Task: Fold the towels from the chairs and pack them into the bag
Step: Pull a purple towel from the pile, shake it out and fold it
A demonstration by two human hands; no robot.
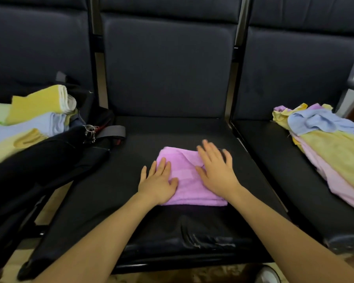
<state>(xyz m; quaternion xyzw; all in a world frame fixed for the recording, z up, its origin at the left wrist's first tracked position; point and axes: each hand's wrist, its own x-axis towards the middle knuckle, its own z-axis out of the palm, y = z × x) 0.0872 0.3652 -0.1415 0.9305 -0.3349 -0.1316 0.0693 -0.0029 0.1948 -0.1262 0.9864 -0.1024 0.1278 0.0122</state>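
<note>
Your left hand (158,183) lies flat with straight fingers on the left part of the folded purple towel (189,180), which sits on the middle chair seat (131,160). Your right hand (216,167) is flat and spread on its right part, gripping nothing. The black bag (49,158) with folded towels (35,117) stands on the left; a loose towel pile (327,144) lies on the right chair (274,160)
</note>
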